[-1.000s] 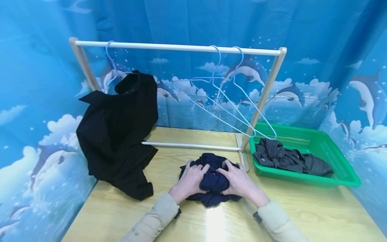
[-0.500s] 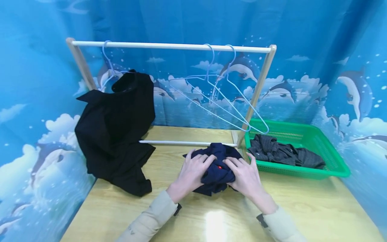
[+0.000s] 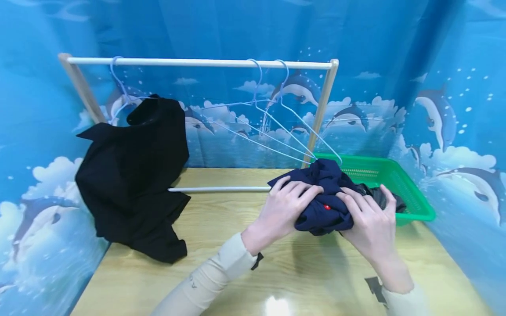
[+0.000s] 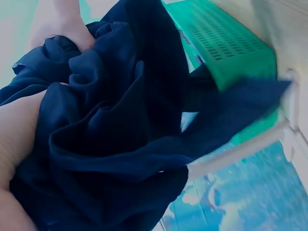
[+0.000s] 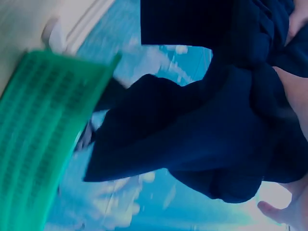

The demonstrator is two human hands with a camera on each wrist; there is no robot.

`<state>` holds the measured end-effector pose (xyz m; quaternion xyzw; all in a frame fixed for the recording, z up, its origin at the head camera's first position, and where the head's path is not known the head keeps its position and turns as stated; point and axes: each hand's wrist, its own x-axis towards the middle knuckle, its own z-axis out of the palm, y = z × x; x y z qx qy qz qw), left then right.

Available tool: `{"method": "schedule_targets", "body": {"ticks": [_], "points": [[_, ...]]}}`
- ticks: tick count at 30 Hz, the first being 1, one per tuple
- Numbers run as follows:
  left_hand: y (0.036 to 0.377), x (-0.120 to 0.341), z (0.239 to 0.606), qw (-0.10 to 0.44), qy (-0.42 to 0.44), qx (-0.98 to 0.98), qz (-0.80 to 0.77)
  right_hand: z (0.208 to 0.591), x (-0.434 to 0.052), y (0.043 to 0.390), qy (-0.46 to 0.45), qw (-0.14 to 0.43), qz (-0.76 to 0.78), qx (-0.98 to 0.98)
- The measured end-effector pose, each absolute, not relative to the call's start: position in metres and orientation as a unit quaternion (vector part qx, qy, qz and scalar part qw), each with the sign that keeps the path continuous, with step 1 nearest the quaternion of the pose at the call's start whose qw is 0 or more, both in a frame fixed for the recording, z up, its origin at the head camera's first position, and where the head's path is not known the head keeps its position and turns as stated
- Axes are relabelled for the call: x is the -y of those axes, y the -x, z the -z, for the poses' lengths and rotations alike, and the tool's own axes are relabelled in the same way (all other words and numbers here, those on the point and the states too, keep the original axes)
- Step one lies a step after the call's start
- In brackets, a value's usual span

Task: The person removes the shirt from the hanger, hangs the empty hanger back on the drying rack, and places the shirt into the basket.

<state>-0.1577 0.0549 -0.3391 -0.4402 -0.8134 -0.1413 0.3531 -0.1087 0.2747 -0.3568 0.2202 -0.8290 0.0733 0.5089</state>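
Observation:
Bunched between my two hands is a navy garment (image 3: 326, 175) with a small red mark, lifted off the table, its loose ends hanging down in both wrist views. My left hand (image 3: 286, 204) grips its left side, fingers curled over the top. On the other side my right hand (image 3: 371, 224) holds it with bent fingers. The bundle overlaps the left end of a green basket (image 3: 417, 195) in the head view. Inside that basket lies a dark grey garment (image 3: 397, 204), partly hidden behind my right hand.
A clothes rack (image 3: 197, 62) stands at the back of the wooden table (image 3: 221, 219). A black shirt (image 3: 134, 175) hangs on its left hanger (image 3: 120, 85). Two bare hangers (image 3: 258, 87) hang on the right, above the bundle. Blue dolphin-print curtains (image 3: 221, 26) surround the table.
Both hands have raised the navy garment from the table and carried it right, to the near left end of the basket. The head view has shifted to the right.

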Motion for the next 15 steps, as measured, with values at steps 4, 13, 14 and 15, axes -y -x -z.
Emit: {"method": "schedule_targets", "body": {"ticks": [4, 13, 14, 15], "points": [[0.164, -0.083, 0.33, 0.365, 0.445, 0.805, 0.143, 0.351, -0.3, 0.11, -0.205, 0.53, -0.073, 0.82], [0.184, -0.148, 0.32, 0.365, 0.447, 0.807, 0.126, 0.345, -0.36, 0.126, -0.176, 0.552, -0.066, 0.812], [0.186, -0.154, 0.32, 0.362, 0.445, 0.81, 0.122, 0.346, -0.367, 0.128, -0.173, 0.553, -0.063, 0.813], [0.188, -0.161, 0.321, 0.36, 0.442, 0.813, 0.117, 0.347, -0.374, 0.13, -0.17, 0.55, -0.061, 0.815]]}}
